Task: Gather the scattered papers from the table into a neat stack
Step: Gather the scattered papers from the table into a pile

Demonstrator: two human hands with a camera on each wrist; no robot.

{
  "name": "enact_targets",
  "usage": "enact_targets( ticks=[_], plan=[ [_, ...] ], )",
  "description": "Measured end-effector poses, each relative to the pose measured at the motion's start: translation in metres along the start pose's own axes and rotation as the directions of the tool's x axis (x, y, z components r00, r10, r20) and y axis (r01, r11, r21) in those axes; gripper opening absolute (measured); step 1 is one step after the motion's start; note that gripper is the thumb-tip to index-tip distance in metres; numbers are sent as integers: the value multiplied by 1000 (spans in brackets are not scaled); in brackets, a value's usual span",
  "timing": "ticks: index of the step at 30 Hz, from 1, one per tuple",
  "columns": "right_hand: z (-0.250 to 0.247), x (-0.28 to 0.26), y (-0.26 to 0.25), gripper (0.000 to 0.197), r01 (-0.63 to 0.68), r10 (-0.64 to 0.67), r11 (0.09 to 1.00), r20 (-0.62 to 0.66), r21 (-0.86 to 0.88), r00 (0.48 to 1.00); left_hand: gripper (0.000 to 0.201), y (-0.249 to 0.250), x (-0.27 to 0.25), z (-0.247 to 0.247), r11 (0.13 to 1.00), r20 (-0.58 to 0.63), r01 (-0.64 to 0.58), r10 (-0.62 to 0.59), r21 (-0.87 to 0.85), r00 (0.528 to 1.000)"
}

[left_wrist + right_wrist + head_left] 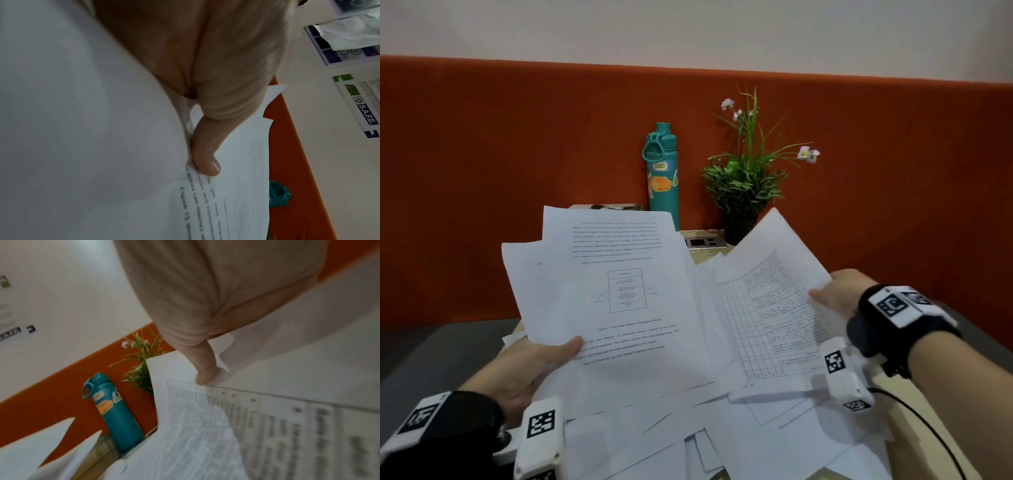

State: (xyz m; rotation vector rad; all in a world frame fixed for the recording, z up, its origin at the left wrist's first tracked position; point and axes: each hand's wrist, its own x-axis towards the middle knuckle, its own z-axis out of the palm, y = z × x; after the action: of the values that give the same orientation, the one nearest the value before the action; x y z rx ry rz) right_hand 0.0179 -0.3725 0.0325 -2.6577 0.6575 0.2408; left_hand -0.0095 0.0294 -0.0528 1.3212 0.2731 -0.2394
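Note:
My left hand (544,359) holds a bundle of printed sheets (616,301) lifted off the table, thumb on top of a page with a diagram; the left wrist view shows the thumb (205,155) pinching these sheets (242,186). My right hand (832,294) pinches the right edge of a sheet with a printed table (767,308), raised and tilted; in the right wrist view the thumb (205,369) presses on that table sheet (267,426). More loose papers (722,431) lie overlapped on the table below both hands.
A teal water bottle (662,171) and a potted plant (746,181) stand at the back against an orange partition (517,154). A socket panel (703,242) sits behind the papers. A black cable (928,428) runs along the table's right side.

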Motion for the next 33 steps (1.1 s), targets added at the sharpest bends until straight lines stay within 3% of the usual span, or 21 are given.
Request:
enact_targets(
  ticks=[4,7,10,11,14,17,21,22,25,27,33],
  plan=[
    [26,4,-19,60,11,3,997,172,-79,985,63,-5,1,-6,1000,-16,4,-4,-4,1000],
    [46,18,-23,59,76,-49,981,150,-181,987,61,-7,4,-10,1000,-15,18,-18,-4,1000],
    [40,30,-17,82,86,-32,945,171,-317,985,64,-7,5,-13,1000,-22,17,-17,10,1000],
    [32,19,-19,89,42,10,959,183,-280,983,66,-7,6,-13,1000,-28,11,-10,24,1000],
    [20,-9,-23,70,-42,94,984,309,-174,946,62,-7,5,-11,1000,-27,0,1,21,1000],
    [25,-14,-17,58,-21,86,977,304,-213,949,63,-8,6,-12,1000,-35,-1,2,24,999],
    [26,-11,-14,18,13,35,991,359,-131,933,64,-6,1,-8,1000,-37,9,-9,5,999],
    [27,-11,-13,17,18,32,991,373,-130,927,63,-5,0,-5,1000,-30,7,-7,1,1000],
    [29,-15,-7,38,45,-3,993,369,-105,929,52,-1,-5,3,1000,2,5,-5,-14,1000],
    [20,-18,-7,43,56,-21,994,351,-91,936,41,4,-8,6,1000,0,-6,6,-5,1000],
    [-32,-27,-6,44,16,-5,994,105,-111,994,35,15,-14,13,994,-46,-37,42,107,998]
  ],
)
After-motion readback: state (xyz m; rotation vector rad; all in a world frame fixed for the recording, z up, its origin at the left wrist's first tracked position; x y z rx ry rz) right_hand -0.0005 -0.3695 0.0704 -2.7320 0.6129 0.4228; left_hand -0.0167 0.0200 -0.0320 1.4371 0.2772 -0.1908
